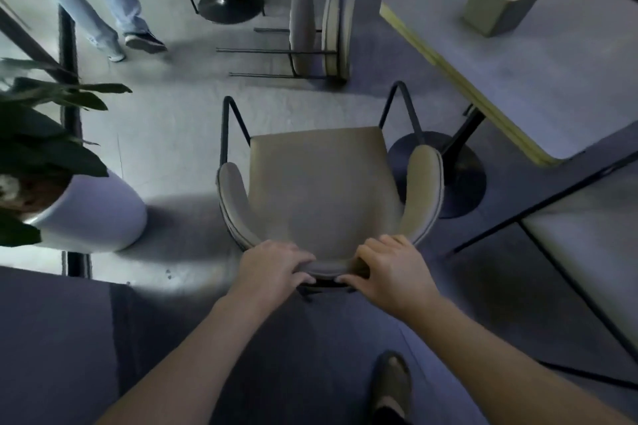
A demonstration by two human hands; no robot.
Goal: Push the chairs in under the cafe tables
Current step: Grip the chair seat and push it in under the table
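A beige padded chair (319,183) with a curved backrest and thin black metal legs stands on the floor directly in front of me. My left hand (272,267) grips the top of the backrest on its left side. My right hand (386,269) grips the same backrest just to the right. The chair's seat faces away from me, and it stands left of a square grey cafe table (552,79) on a black pedestal base (459,179). A second beige chair (317,17) lies tipped on its side farther ahead.
A tissue box (500,0) sits on the table. A white planter with dark leaves (93,210) stands at left. A person's legs in jeans (103,0) are at top left. Another pedestal base (229,3) is ahead. A bench (593,252) is at right. My foot (393,386) shows below.
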